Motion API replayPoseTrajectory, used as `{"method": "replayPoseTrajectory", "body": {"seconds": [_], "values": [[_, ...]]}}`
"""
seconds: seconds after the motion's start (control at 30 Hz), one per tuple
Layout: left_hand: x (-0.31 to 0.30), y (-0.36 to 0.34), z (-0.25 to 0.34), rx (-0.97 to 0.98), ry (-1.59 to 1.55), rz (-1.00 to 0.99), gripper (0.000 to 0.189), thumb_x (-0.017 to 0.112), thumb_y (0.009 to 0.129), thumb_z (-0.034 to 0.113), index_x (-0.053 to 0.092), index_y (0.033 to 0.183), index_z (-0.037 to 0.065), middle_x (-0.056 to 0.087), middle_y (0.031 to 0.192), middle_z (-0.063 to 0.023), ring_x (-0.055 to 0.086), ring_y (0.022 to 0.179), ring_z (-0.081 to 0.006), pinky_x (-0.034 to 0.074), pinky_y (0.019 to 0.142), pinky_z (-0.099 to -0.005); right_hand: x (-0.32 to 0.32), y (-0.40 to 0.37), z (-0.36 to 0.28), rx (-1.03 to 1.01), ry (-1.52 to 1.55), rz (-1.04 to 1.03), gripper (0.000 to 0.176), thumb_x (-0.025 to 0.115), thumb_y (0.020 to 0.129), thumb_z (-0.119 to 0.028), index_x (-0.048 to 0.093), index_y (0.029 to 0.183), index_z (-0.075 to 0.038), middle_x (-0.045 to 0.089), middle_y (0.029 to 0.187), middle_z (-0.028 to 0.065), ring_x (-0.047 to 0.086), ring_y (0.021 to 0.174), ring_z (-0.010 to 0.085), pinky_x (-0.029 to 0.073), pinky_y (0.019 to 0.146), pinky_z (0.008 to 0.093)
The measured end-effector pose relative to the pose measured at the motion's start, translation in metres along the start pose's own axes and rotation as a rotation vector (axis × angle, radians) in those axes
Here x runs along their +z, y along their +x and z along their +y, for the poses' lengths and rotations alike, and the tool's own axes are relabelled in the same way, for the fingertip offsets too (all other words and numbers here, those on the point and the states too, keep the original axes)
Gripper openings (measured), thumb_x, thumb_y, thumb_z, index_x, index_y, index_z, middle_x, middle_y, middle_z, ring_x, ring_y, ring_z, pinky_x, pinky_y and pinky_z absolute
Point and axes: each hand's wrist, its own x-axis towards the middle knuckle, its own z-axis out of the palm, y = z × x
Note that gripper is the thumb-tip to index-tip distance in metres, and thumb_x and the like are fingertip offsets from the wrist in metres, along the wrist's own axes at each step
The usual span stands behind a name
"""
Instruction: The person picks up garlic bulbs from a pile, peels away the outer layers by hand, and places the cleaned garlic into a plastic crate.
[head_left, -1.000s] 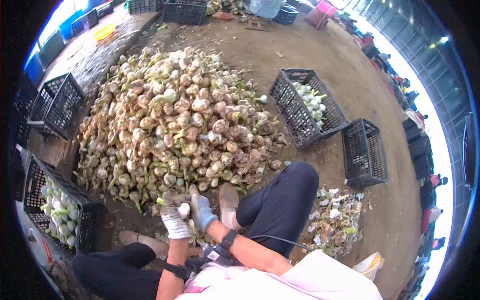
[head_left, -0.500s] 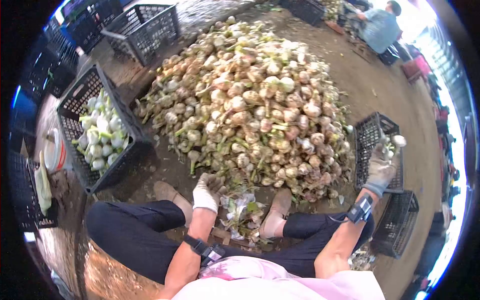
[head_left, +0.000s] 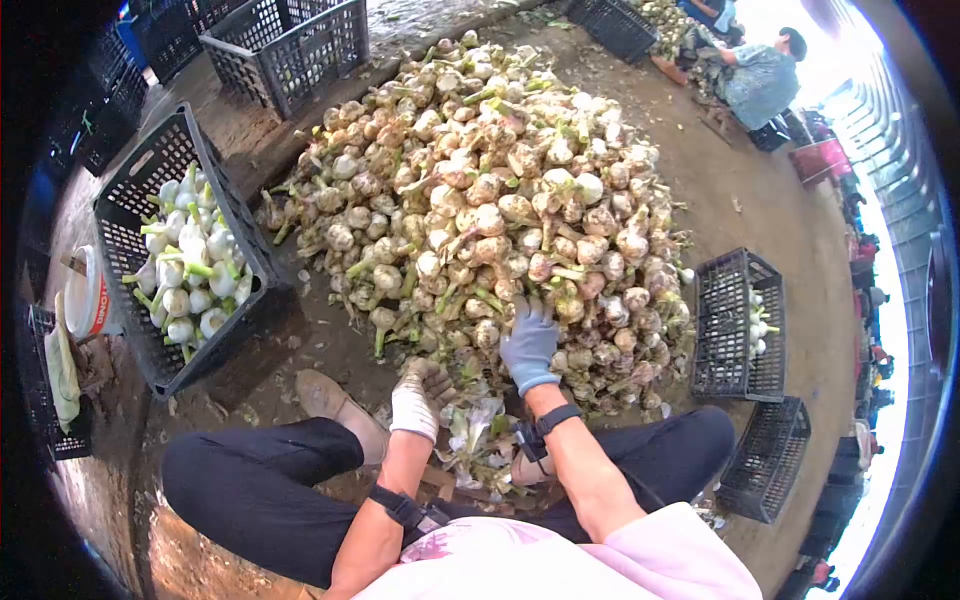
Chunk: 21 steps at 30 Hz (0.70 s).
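Observation:
A large heap of garlic bulbs [head_left: 480,200], soil-stained and with short stems, lies in front of me. My right hand [head_left: 530,345], in a grey glove, reaches onto the near edge of the heap. Its fingers are stretched out among the bulbs, and their tips are partly hidden. Beside it, low in front of the heap, is my left hand [head_left: 420,392], gloved, with white wrapping [head_left: 411,412] at the wrist. Its fingers are curled in; what they hold, if anything, is hidden. Loose peelings [head_left: 475,435] lie between my feet.
At left stands a black crate [head_left: 165,375] of cleaner white garlic, with a white bucket [head_left: 88,295] beside it. To the right, a black crate [head_left: 720,375] holds several bulbs; another crate [head_left: 765,470] is nearer. A further crate [head_left: 300,60] and a seated person [head_left: 762,80] are farther back.
My right hand has moved left from above the right crate, where it held garlic, to the heap. That garlic is no longer in it. My left hand has barely moved.

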Motion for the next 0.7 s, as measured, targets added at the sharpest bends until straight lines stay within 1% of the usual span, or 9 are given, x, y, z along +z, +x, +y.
{"method": "replayPoseTrajectory", "body": {"seconds": [0.13,0.23,0.27,0.3,0.4,0.43,0.47,0.63,0.7], "values": [[0.006,-0.008,-0.002,-0.057,0.01,-0.047,0.026,0.059,0.081,0.027,0.053,0.087,0.003,0.058,0.082,-0.0108,0.056,0.072,-0.0251,0.048,0.065,-0.0377,-0.03,0.0,0.003,0.032,0.156,-0.008,0.055,0.069,0.061,-0.025,0.05,0.111,-0.011,0.05,0.111,0.0114,0.046,0.106,0.0318,0.04,0.084,0.0426],[0.017,-0.019,-0.012,-0.181,-0.069,-0.201,0.039,0.064,0.079,0.033,0.051,0.106,0.008,0.052,0.105,-0.015,0.05,0.099,-0.0306,0.045,0.081,-0.0507,-0.045,-0.031,-0.002,0.155,0.504,0.01,0.044,0.07,0.064,-0.02,0.056,0.103,-0.005,0.056,0.106,0.0145,0.053,0.1,0.0284,0.043,0.084,0.0364],[0.015,-0.018,-0.015,-0.26,-0.131,-0.394,0.056,0.061,0.081,0.035,0.039,0.123,0.005,0.033,0.13,-0.0207,0.036,0.117,-0.0377,0.037,0.09,-0.059,-0.047,-0.048,-0.006,0.17,0.823,-0.057,0.043,0.071,0.066,-0.02,0.056,0.103,-0.002,0.057,0.105,0.0146,0.054,0.098,0.0257,0.043,0.083,0.0342],[0.026,-0.034,-0.014,-0.24,-0.13,-0.449,0.051,0.06,0.083,0.034,0.043,0.12,0.004,0.043,0.121,-0.0195,0.044,0.109,-0.034,0.042,0.088,-0.0537,-0.049,-0.065,-0.008,0.186,1.145,-0.126,0.043,0.072,0.068,-0.019,0.057,0.104,0.001,0.058,0.105,0.0146,0.056,0.096,0.0231,0.044,0.082,0.0321],[0.026,-0.027,-0.02,-0.066,-0.07,-0.633,0.054,0.063,0.08,0.035,0.045,0.12,0.005,0.054,0.11,-0.0122,0.054,0.095,-0.0268,0.048,0.082,-0.0416,-0.072,-0.094,0.0,0.059,1.178,-0.125,0.045,0.067,0.076,-0.015,0.052,0.114,0.006,0.061,0.097,0.0093,0.058,0.089,0.0186,0.046,0.08,0.0275],[0.03,-0.037,-0.016,-0.016,-0.042,-0.63,0.056,0.065,0.078,0.034,0.044,0.12,0.004,0.055,0.107,-0.011,0.056,0.091,-0.0243,0.049,0.079,-0.0379,-0.091,-0.092,0.01,0.292,1.479,-0.365,0.041,0.068,0.076,-0.015,0.055,0.11,0.004,0.06,0.103,0.0119,0.057,0.095,0.0184,0.045,0.083,0.0271],[0.034,-0.048,-0.012,0.031,-0.011,-0.628,0.058,0.067,0.076,0.033,0.044,0.12,0.002,0.057,0.104,-0.0098,0.057,0.087,-0.0219,0.051,0.075,-0.0342,-0.104,-0.092,0.014,0.381,1.611,-0.328,0.039,0.067,0.077,-0.014,0.056,0.11,0.004,0.061,0.101,0.0099,0.058,0.09,0.0163,0.046,0.08,0.0256],[0.06,-0.087,-0.023,0.185,0.16,-0.724,0.044,0.068,0.076,0.01,0.048,0.115,0.002,0.057,0.103,-0.0101,0.058,0.087,-0.0178,0.051,0.074,-0.0282,-0.11,-0.092,0.026,0.462,1.965,-0.332,0.025,0.064,0.081,-0.016,0.06,0.1,0.0,0.062,0.086,0.0017,0.056,0.075,0.0077,0.046,0.066,0.0226],[0.061,-0.097,-0.025,0.424,0.447,-0.665,0.042,0.066,0.077,0.008,0.048,0.114,0.002,0.058,0.101,-0.0088,0.059,0.085,-0.0164,0.051,0.073,-0.0278,-0.105,-0.096,0.031,0.456,1.952,-0.303,0.022,0.064,0.081,-0.018,0.06,0.095,-0.002,0.061,0.083,0.0,0.055,0.072,0.0064,0.046,0.064,0.0218]]}}
